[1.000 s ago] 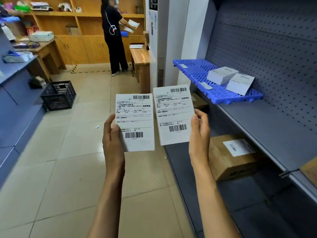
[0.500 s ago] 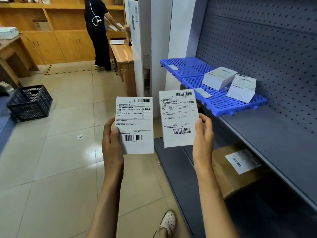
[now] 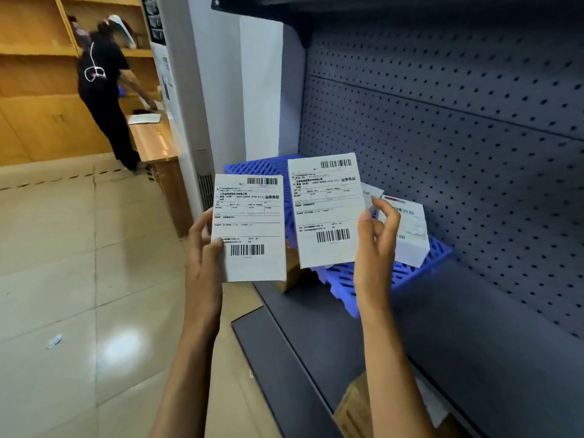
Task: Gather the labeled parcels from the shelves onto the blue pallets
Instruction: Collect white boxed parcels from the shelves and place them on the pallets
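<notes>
Two white labeled parcels held up in front of the blue pallet (image 3: pixel 420 273), label sides facing the camera. Left hand (image 3: pixel 202 251) gripping the left parcel (image 3: pixel 249 229) along its left edge, thumb across the front near the lower barcode, fingers curled behind. Right hand (image 3: pixel 376 245) pinching the right parcel (image 3: pixel 327 210) at its right edge, fingers bent around it. Hands apart, parcels side by side, not touching, the right one higher and directly over the pallet. On the pallet, behind the right hand, another white labeled parcel (image 3: pixel 410 232). Pallet resting on the grey shelf (image 3: pixel 474 327), against the pegboard back (image 3: pixel 458 137). Below the pallet's shelf, a brown carton (image 3: pixel 350 406). Far left of the pallet, a person in black (image 3: pixel 101 86) by a wooden desk (image 3: pixel 155 140).
</notes>
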Tool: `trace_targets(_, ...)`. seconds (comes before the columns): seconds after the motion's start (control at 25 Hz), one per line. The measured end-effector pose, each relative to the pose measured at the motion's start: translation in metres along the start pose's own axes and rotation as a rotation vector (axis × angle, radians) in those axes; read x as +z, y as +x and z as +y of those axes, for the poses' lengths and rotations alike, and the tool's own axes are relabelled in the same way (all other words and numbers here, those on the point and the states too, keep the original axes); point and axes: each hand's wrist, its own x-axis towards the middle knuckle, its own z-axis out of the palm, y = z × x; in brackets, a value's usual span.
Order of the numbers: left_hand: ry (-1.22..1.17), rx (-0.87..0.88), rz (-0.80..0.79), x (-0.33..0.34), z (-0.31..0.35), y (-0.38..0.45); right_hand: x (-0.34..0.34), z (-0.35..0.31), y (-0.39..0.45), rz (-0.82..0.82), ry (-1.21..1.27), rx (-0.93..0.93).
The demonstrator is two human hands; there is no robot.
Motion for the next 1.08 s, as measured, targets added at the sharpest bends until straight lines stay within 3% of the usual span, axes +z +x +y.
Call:
trace_targets(0.28, -0.096, -0.001, -0.128, 0.085, -0.011, 0.047, -0.050, 0.016, 0.066, 0.177, -0.083, 0.012)
trace_targets(0.6, -0.188, -0.152, -0.370, 0.164, -0.026, 0.093, -0.095, 0.029, 0.096, 0.328, -0.210, 0.044)
trace_targets(0.84, -0.164, -0.154, -0.533, 0.190, -0.030, 0.134, -0.079, 0.038, 0.106, 0.473, -0.234, 0.039)
trace_targets(1.08, -0.156, -0.111, -0.647, 0.191, -0.053, 0.179, -0.039, 0.050, 0.108, 0.470, -0.358, 0.087)
